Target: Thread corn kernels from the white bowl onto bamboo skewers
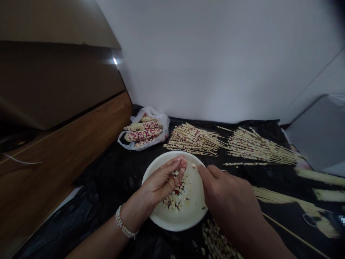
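Observation:
Over a white bowl that holds loose corn kernels, both hands work close together. My left hand is cupped round some kernels, its thumb and forefinger pinched near the tip of a thin wooden skewer. My right hand grips that skewer, whose long end sticks out behind it to the lower right. One pale kernel sits on the skewer between the two hands. Whether the left fingertips also press a kernel onto the tip is too small to tell.
Behind the bowl lie two piles of kernel-threaded skewers. A plastic bag holds speckled corn cobs. Bare skewers and stripped cobs are at right. More kernels lie below the bowl on black plastic sheeting.

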A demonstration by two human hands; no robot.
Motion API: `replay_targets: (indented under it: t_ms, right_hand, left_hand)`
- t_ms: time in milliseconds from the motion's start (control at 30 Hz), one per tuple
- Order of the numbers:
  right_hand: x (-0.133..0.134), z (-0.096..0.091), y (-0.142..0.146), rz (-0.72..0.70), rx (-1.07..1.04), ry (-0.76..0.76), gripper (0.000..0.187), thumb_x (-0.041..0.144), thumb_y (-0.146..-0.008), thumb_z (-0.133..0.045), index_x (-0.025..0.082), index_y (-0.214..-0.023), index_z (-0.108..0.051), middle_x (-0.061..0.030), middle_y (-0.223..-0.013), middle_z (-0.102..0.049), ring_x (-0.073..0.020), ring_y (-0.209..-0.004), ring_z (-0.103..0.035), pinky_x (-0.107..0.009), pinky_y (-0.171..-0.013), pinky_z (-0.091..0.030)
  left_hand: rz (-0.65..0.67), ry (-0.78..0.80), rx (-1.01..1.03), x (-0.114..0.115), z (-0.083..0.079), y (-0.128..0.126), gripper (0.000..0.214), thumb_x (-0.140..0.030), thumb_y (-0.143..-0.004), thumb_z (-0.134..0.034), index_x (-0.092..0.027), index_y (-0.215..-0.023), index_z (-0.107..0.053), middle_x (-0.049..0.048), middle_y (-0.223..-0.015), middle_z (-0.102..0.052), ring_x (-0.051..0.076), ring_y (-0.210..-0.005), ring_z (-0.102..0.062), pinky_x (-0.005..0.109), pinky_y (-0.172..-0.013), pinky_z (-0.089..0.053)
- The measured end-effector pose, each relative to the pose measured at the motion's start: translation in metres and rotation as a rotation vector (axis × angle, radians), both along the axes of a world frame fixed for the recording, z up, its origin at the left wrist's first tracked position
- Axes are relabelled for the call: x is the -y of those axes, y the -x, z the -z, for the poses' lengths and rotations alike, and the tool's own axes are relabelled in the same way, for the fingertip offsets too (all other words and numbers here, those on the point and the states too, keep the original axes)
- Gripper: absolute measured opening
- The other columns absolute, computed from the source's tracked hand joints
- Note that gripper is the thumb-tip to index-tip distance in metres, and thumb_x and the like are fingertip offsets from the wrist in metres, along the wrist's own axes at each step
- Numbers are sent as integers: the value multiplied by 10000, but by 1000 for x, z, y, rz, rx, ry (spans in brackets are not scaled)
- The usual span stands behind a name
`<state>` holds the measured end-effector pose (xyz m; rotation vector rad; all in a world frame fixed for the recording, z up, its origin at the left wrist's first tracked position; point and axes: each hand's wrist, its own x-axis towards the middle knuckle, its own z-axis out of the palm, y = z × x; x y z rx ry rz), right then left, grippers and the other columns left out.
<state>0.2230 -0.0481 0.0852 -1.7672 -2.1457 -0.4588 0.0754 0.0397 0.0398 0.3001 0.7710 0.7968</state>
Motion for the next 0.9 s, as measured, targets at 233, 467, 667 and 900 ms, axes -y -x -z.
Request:
replay_targets:
  t_ms: [233, 467, 667, 900]
  right_hand:
    - [-1, 2, 3, -9, 23, 10, 148, 44, -681, -581, 188, -706, -554, 15, -610, -562, -128, -454, -494, -276, -457, -163]
    - [-2, 5, 1, 5, 22, 14, 141, 54, -676, -587, 188, -714, -566, 12, -608, -567, -151, -446, -517, -273, -444, -157]
    - [-2, 6, 1, 6, 16, 22, 143, 56, -675, -603, 188, -722, -576, 11, -611, -570, -159, -455, -521, -276, -449, -171]
    - [0, 2, 2, 6, 24, 20, 154, 40, -654, -601, 181, -707, -573, 13, -598, -559, -144, -440, -496, -282, -451, -159]
  left_hand:
    - [-24, -51, -59, 0, -3, 0, 211, -28, -778, -637, -141, -946, -696, 18, -879, -727, 71, -776, -664, 141, -788, -516]
    - [-10, -83, -42, 4, -8, -1, 209, -36, -780, -636, -126, -957, -700, 38, -873, -726, 88, -809, -662, 156, -819, -509]
    - [-30, -86, -16, 3, -9, -2, 187, -30, -808, -596, -124, -929, -702, 39, -875, -726, 84, -796, -659, 160, -818, -518]
    - [-35, -67, -28, 1, -6, -1, 162, -20, -798, -612, -115, -899, -695, 35, -856, -718, 67, -775, -660, 141, -787, -525]
